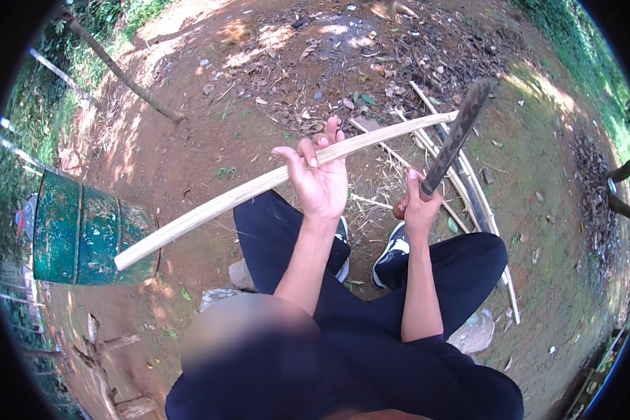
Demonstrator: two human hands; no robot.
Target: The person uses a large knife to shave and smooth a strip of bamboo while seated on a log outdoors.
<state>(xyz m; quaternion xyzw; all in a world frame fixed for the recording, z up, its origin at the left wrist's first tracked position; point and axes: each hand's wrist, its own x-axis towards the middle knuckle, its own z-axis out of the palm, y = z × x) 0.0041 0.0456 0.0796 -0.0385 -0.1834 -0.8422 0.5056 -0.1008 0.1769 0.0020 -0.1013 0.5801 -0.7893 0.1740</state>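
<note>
A long pale wooden strip (210,206), bent in the fisheye picture, slants from lower left to upper right in front of me. It rests across my left hand (320,178), which is palm up beneath it, the thumb and loosely curled fingers showing along its far edge. My right hand (421,210) is closed round the handle of a machete (458,136), whose dark blade points away and to the right. The blade overlaps the strip's far right end; whether they touch I cannot tell.
Several cut strips and poles (462,175) lie on the ground to the right, with shavings (371,192) near my shoes. At the left is a weathered green drum (84,231). Stones (472,330) sit by my legs, and branches (105,364) lie at lower left. Leaf litter (413,63) covers the far ground.
</note>
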